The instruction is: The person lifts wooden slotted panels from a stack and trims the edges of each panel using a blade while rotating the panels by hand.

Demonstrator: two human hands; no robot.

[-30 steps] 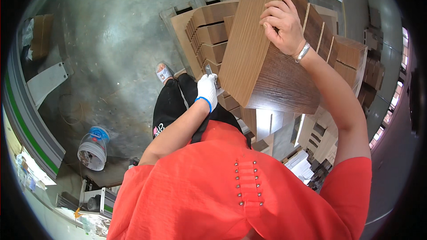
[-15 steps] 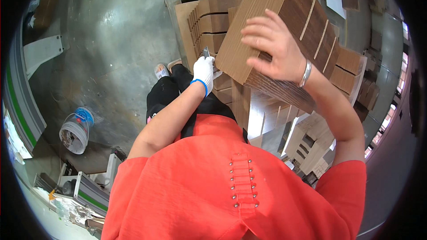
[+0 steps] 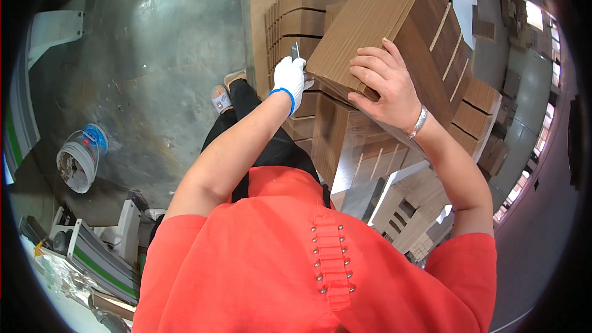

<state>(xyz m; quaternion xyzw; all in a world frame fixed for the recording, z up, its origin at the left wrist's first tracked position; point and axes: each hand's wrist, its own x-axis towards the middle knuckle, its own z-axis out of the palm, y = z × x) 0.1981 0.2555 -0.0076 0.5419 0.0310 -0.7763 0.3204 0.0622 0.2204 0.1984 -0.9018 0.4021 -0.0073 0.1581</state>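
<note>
My left hand (image 3: pixel 288 81), in a white knit glove with a blue cuff, is closed round a small flat tool with a grey metal blade (image 3: pixel 295 51) pointing up. Most of the tool is hidden by the glove. Right beside it stands the near corner of a tall stack of brown wood-grain panels (image 3: pixel 370 21). My bare right hand (image 3: pixel 387 89), with a silver bracelet at the wrist, lies over the near edge of this stack, fingers stretched out and thumb apart.
More brown panels (image 3: pixel 302 21) are piled behind and left of the stack, with others (image 3: pixel 478 108) to its right. A white bucket (image 3: pixel 77 169) stands on the grey floor (image 3: pixel 160 74) at left. Machine rails with a green stripe (image 3: pixel 102 265) lie at lower left.
My right hand has come down and right onto the stack's near edge. My left hand has risen slightly, still holding the tool. The whole view has shifted a little.
</note>
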